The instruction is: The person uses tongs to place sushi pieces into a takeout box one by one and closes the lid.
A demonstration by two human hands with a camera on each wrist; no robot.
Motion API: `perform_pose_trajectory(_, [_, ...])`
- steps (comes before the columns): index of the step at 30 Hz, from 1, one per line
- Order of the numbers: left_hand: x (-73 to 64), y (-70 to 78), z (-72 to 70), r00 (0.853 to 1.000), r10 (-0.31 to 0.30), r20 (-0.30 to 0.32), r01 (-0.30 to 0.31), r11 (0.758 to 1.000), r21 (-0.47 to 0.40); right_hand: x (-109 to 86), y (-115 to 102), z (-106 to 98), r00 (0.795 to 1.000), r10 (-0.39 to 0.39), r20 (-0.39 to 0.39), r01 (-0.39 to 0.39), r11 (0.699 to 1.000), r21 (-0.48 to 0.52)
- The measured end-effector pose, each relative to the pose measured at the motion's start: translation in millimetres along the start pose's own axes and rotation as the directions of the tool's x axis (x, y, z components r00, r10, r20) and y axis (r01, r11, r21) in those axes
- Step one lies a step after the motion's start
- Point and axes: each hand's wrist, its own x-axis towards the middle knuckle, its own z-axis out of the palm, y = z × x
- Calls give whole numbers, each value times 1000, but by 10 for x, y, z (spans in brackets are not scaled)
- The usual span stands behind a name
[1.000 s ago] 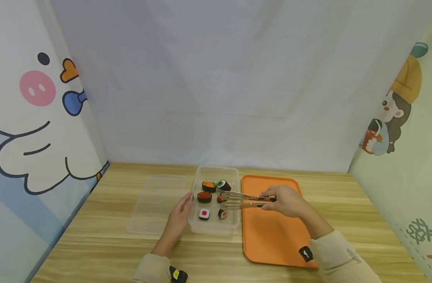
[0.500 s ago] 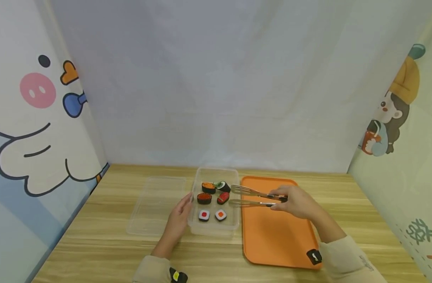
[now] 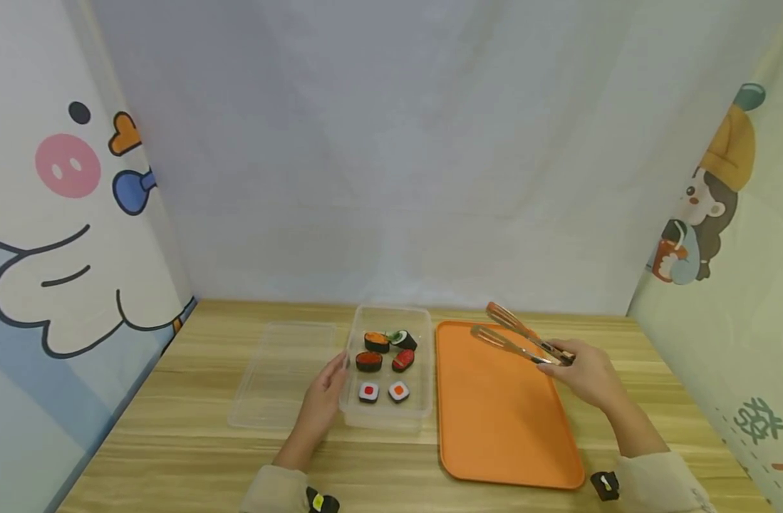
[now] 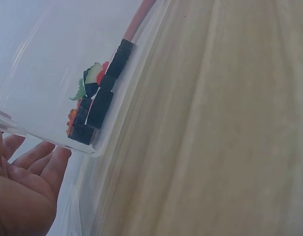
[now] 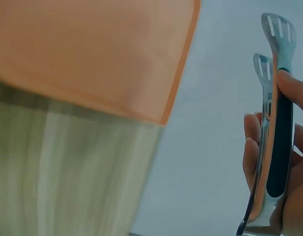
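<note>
My left hand (image 3: 325, 392) rests against the left wall of a clear plastic container (image 3: 386, 413), its fingers (image 4: 55, 169) extended beside the wall. Inside stand several sushi pieces: two with orange and red roe tops, a red-topped piece (image 3: 402, 360), a roll with green (image 3: 403, 339), and two white square rolls, one with a red centre (image 3: 368, 392) and one with an orange centre (image 3: 399, 391). My right hand (image 3: 586, 374) grips metal tongs (image 5: 277, 137) with dark grips. The tongs hang over the far right of an orange tray (image 3: 503, 420), their arms apart with nothing between them.
A clear lid (image 3: 282, 377) lies flat on the wooden table (image 3: 199, 442), left of the container. The tray lies close by the container's right side. A pale cloth (image 3: 391, 178) hangs behind the table, with printed cloths at both sides.
My right hand has drawn the tongs out of the container and moved right, over the tray's far right. The tongs' arms have spread. My left hand has stayed at the container.
</note>
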Motion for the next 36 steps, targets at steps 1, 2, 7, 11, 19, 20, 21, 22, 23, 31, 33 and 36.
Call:
perform_pose_trajectory(1, [1,-2,0,1000,-3,-1,3,1000,2,-7,52,-7,1000,27,-7,-27,1000,-1])
perform_pose_trajectory(2, [2,-4,0,1000,-6,-3,6,1000,1,-15,100,-13,999,50,-16,-50,999,-7])
perform_pose_trajectory(7, [13,-13,1,1000,-18,-6,18,1000,5,-43,323,-20,986,158,-54,-160,986,-36])
perform_pose_trajectory(11, [8,-10,2,1000,-12,5,12,1000,5,-67,446,-14,962,263,-80,-267,963,-42])
perform_pose_trajectory(19, [29,-46,4,1000,-15,5,15,1000,4,-119,683,32,951,287,-115,-296,952,-74])
perform_pose_trajectory(20, [32,-47,3,1000,-14,5,14,1000,4,-128,712,40,955,273,-119,-284,955,-88])
perform_pose_trajectory(21, [36,-45,1,1000,-15,5,15,1000,1,-137,735,47,957,263,-121,-276,956,-99])
perform_pose_trajectory(22, [39,-45,-3,1000,-16,6,16,1000,2,-147,753,52,960,252,-123,-265,959,-102])
perform_pose_trajectory(23, [41,-43,-7,1000,-18,7,18,1000,3,-160,771,60,963,241,-123,-254,962,-103])
perform_pose_trajectory(31, [38,-30,-7,1000,-25,3,25,1000,-4,-259,889,113,971,193,-139,-211,970,-125])
perform_pose_trajectory(33, [35,-31,0,1000,-17,3,17,1000,-7,-277,906,124,972,190,-140,-211,966,-148])
perform_pose_trajectory(36, [36,-36,7,1000,-7,1,7,1000,-13,-298,916,138,969,212,-128,-231,959,-164])
